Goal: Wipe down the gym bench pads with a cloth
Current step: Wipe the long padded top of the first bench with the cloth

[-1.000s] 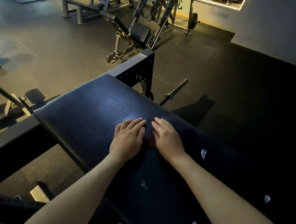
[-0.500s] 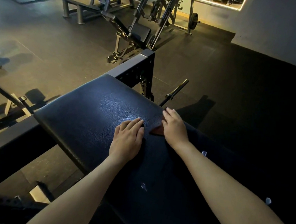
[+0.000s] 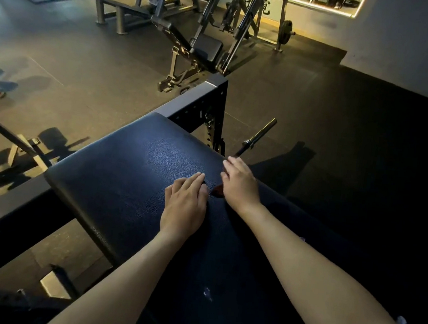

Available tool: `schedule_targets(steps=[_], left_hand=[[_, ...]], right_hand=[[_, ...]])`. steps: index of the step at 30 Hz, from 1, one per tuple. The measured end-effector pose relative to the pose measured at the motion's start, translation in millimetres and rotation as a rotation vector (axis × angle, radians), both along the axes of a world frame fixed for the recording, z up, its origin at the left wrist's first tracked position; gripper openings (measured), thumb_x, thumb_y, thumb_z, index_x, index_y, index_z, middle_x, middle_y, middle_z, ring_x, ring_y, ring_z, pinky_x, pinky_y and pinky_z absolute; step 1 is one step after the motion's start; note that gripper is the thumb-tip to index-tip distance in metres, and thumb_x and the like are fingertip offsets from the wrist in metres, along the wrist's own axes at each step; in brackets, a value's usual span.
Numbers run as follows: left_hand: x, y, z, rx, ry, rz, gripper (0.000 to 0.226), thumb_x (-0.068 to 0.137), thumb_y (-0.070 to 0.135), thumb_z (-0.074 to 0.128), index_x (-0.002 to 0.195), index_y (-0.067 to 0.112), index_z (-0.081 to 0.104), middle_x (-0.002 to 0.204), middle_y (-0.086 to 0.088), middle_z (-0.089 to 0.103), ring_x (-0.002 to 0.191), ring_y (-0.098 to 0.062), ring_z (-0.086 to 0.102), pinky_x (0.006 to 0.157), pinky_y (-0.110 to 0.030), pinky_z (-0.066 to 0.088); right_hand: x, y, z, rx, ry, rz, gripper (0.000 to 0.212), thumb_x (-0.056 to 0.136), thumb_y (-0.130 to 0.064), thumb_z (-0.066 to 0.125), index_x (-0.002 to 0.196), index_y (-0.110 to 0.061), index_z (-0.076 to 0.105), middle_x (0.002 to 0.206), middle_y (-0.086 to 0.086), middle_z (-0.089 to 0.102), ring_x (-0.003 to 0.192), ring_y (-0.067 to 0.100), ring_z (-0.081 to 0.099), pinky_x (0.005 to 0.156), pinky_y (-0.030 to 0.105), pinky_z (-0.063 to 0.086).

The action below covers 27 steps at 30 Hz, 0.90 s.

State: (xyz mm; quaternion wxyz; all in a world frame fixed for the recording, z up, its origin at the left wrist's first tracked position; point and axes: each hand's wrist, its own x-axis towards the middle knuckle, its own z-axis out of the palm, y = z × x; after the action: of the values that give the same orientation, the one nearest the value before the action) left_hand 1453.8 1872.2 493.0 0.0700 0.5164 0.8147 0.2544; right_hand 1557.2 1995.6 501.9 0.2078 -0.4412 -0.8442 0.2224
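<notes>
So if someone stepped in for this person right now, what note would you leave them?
Left hand: flat on the bench pad, holding nothing.
Right hand: flat by the pad's right edge, pressing a dark red cloth that is mostly hidden beneath it.
Done: cannot tell how much is wiped.
Left: white blobs lie unwiped on the near part of the pad; probably wipe those next.
</notes>
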Motion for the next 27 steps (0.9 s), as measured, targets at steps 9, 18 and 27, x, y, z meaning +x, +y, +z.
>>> schedule_targets(steps=[9, 18, 27], left_hand=[[-8, -30, 8, 0.136, -0.110, -0.053, 0.056, 0.101, 0.038, 0.029, 0.137, 0.009, 0.060, 0.141, -0.007, 0.059, 0.131, -0.020, 0.046, 0.113, -0.025, 0.024], [-31, -109, -10, 0.159, 0.037, 0.173, 0.042, 0.096, 0.030, 0.041, 0.126, 0.017, 0.067, 0.128, 0.002, 0.067, 0.116, -0.022, 0.054, 0.101, -0.037, 0.034], [-34, -133, -13, 0.181, 0.069, 0.177, 0.048, 0.092, 0.031, 0.038, 0.128, 0.019, 0.067, 0.133, 0.007, 0.064, 0.119, -0.019, 0.046, 0.109, -0.041, 0.027]], right_hand=[[11, -35, -3, -0.030, -0.004, 0.050, 0.045, 0.103, -0.021, 0.048, 0.148, -0.016, 0.045, 0.159, 0.000, 0.035, 0.149, 0.020, 0.023, 0.121, 0.039, 0.023], [-23, -134, -4, -0.040, 0.099, 0.425, 0.038, 0.099, -0.017, 0.056, 0.137, -0.010, 0.059, 0.150, 0.004, 0.049, 0.142, 0.019, 0.038, 0.119, 0.027, 0.023], [-32, -138, 2, -0.023, 0.076, 0.182, 0.038, 0.099, -0.018, 0.054, 0.137, -0.013, 0.058, 0.152, 0.003, 0.046, 0.144, 0.023, 0.036, 0.119, 0.036, 0.028]])
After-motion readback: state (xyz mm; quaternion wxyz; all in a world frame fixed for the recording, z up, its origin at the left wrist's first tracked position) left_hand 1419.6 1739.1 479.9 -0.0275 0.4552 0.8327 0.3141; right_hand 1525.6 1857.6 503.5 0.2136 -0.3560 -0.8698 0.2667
